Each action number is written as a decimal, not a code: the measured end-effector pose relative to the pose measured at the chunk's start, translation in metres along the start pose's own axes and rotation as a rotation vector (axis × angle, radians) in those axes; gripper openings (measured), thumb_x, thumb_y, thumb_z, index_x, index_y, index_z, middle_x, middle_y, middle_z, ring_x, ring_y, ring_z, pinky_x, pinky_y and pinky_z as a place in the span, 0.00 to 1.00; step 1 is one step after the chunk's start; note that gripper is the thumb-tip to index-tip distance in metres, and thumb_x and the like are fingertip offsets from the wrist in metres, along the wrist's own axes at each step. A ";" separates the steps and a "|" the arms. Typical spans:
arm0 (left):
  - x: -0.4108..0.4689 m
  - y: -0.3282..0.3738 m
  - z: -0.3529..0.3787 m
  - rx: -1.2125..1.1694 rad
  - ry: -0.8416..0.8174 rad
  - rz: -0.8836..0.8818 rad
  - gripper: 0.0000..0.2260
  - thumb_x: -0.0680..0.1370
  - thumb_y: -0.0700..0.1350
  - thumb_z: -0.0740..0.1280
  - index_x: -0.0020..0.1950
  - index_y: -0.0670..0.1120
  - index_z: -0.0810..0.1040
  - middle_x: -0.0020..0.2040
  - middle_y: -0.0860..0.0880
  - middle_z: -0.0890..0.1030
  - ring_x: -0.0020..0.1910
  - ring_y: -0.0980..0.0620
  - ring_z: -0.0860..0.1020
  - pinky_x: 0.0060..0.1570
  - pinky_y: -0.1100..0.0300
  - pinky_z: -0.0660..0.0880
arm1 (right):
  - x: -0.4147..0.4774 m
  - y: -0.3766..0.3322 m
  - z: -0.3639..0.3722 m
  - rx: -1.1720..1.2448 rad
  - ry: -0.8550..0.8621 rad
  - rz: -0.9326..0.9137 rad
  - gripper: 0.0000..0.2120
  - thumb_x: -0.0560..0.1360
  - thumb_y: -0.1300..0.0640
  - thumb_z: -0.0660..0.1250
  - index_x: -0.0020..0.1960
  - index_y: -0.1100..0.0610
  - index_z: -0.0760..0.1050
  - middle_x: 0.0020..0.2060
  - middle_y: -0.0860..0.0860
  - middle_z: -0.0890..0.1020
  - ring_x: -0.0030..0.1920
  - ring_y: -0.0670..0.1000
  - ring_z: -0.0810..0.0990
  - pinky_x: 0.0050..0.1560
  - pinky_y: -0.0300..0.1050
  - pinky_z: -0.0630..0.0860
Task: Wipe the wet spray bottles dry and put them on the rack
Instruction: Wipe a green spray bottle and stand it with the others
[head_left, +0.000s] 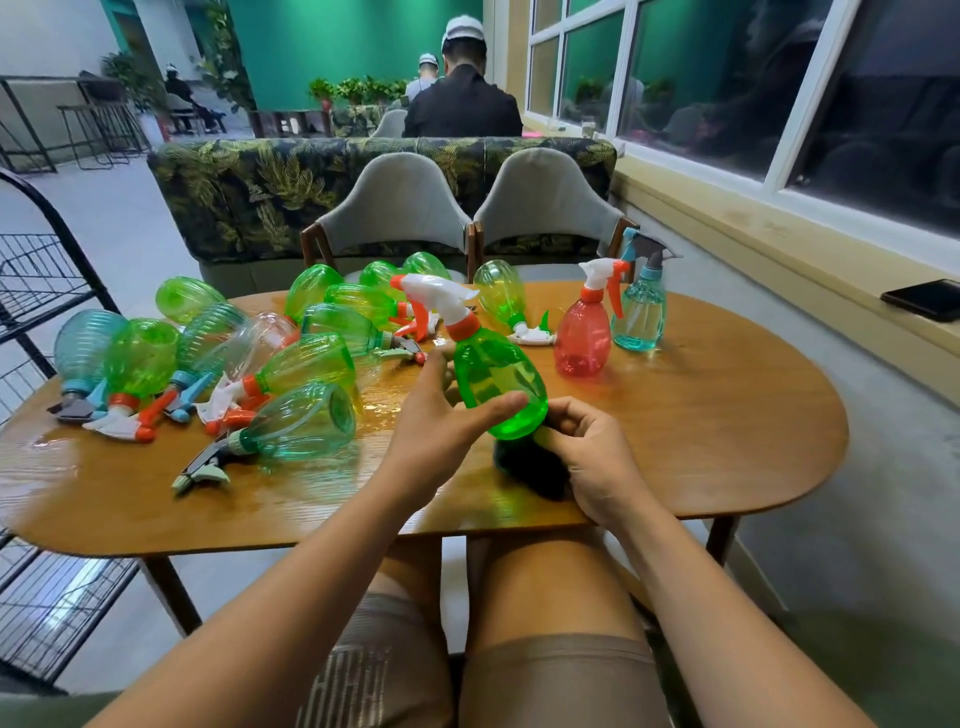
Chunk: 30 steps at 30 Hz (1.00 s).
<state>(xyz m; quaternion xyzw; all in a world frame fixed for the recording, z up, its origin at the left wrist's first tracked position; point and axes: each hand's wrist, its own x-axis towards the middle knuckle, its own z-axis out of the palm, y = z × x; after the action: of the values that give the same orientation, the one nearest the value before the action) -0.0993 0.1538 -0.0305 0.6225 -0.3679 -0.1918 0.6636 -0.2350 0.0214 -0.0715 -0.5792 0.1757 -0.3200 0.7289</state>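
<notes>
Mid-wipe, the left hand (441, 415) is gripping the translucent green plastic spray bottle (498, 379) over the oval wooden table (701, 415), near its middle, while the right hand (592, 462) is clutching a dark cloth (530, 470) against its base; carrying it to the black wire rack (47, 291) at left probably comes next.

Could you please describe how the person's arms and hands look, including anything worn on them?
The left arm and right arm are bare, with no sleeves in view. The left hand and right hand wear no gloves; I see no ring, watch or wristband. Taupe shorts with a pale line pattern cover the thighs.
</notes>
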 end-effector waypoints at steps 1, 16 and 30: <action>0.003 -0.001 0.003 0.006 0.008 0.005 0.33 0.67 0.52 0.86 0.68 0.54 0.75 0.61 0.49 0.86 0.60 0.50 0.85 0.62 0.42 0.82 | -0.001 0.000 0.000 -0.042 -0.019 -0.007 0.14 0.74 0.66 0.76 0.59 0.65 0.81 0.52 0.63 0.87 0.53 0.63 0.87 0.55 0.58 0.84; 0.103 -0.020 0.022 0.384 -0.007 0.012 0.41 0.63 0.63 0.85 0.70 0.56 0.72 0.64 0.53 0.80 0.62 0.52 0.80 0.62 0.49 0.81 | 0.000 0.001 -0.001 -0.237 0.082 -0.098 0.08 0.76 0.70 0.73 0.49 0.58 0.82 0.43 0.55 0.87 0.45 0.48 0.84 0.48 0.44 0.80; 0.133 -0.029 0.069 0.489 -0.246 -0.044 0.39 0.67 0.61 0.84 0.73 0.53 0.72 0.69 0.51 0.76 0.67 0.50 0.76 0.64 0.49 0.78 | 0.000 0.003 -0.001 -0.339 0.196 -0.126 0.08 0.76 0.65 0.73 0.51 0.54 0.82 0.45 0.51 0.88 0.49 0.50 0.86 0.55 0.54 0.84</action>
<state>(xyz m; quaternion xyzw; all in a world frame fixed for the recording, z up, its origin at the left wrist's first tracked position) -0.0560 0.0077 -0.0287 0.7443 -0.4674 -0.1858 0.4394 -0.2345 0.0212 -0.0746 -0.6695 0.2607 -0.3857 0.5788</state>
